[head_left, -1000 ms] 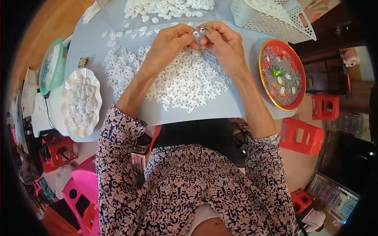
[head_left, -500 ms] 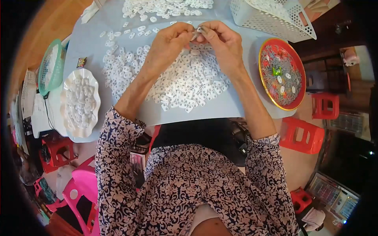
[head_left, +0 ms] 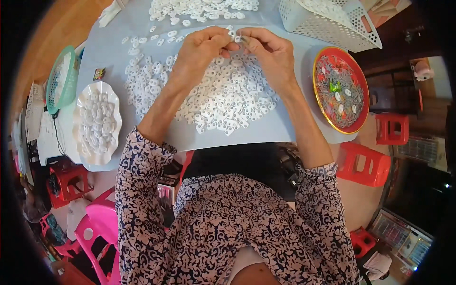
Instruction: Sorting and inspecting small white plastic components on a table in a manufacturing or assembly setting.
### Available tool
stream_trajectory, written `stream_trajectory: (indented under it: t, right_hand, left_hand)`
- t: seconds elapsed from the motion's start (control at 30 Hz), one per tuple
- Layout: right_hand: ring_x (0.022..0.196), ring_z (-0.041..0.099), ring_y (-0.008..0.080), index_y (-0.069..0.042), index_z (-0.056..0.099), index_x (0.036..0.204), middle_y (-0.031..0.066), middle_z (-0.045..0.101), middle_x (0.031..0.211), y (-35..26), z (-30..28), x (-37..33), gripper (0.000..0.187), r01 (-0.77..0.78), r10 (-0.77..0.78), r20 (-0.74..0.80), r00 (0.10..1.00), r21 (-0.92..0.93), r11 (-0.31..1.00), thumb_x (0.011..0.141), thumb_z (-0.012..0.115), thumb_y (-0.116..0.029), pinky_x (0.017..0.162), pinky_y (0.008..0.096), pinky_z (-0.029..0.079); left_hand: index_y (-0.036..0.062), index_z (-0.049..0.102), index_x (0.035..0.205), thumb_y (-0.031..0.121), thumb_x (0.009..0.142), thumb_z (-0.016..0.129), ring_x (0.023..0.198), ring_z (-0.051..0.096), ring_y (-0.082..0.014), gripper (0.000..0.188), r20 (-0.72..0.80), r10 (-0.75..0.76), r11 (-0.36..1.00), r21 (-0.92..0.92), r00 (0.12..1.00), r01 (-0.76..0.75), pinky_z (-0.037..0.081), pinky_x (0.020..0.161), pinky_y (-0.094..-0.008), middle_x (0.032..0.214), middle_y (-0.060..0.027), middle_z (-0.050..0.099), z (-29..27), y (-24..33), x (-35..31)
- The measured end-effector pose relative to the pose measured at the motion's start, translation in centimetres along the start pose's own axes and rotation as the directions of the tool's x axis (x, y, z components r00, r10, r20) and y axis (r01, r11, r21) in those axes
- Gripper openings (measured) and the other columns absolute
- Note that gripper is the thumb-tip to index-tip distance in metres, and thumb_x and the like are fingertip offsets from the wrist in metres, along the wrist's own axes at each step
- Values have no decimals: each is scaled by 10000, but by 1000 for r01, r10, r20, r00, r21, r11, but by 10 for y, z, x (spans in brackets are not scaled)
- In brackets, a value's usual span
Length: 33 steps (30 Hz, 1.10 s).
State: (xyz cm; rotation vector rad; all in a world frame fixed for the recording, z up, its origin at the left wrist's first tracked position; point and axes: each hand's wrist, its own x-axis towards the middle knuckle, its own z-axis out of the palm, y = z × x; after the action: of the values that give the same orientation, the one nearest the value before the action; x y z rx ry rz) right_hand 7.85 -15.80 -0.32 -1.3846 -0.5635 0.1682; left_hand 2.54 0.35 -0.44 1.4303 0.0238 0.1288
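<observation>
Both of my hands are raised over a spread of small white plastic pieces with holes (head_left: 223, 104), at the far side of the spread. My left hand (head_left: 202, 52) is closed in a pinch at a small white plastic piece (head_left: 231, 33). Close beside it, my right hand (head_left: 270, 52) pinches another small white piece (head_left: 238, 39) between thumb and forefinger. The fingertips nearly meet, and whether the two pieces are joined I cannot tell.
A red tray (head_left: 363, 104) of small grey parts stands right. At left are a scalloped white dish (head_left: 80, 137) of oval white pieces and a green basket (head_left: 71, 88). A white perforated basket (head_left: 327, 28) and a further white heap (head_left: 204, 7) lie at the back.
My hands have moved slightly apart at the fingertips, and white pieces now show between them. My left fingers have uncurled a little. The piles and containers stay as they were.
</observation>
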Motion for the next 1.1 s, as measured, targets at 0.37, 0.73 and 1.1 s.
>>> stream_trajectory:
  t: [0.37,0.73,1.1]
  right_hand:
    - [700,553,46,-6,630,1011,5,624,820,-2,4,-1,193,39,-30,82,996,-111,993,820,606,12,648,193,474]
    - [700,558,48,-4,626,1007,8,622,812,-2,5,-3,204,30,-19,86,996,-128,991,807,586,10,658,197,482]
    - [696,552,44,-3,620,1026,10,623,817,-2,5,-4,221,28,-15,101,995,-128,991,807,591,1,664,195,480]
  left_hand:
    - [-7,628,892,177,886,530,706,527,-113,208,48,16,1000,0,999,-16,445,680,-254,746,-45,609,-11,6,3]
    - [-16,603,870,189,911,489,664,528,-105,238,143,82,920,369,986,-130,451,636,-255,696,-26,584,-18,14,6]
    - [-10,582,847,205,917,462,663,517,-121,256,173,-3,941,334,985,-55,444,645,-272,703,-38,573,-19,17,5]
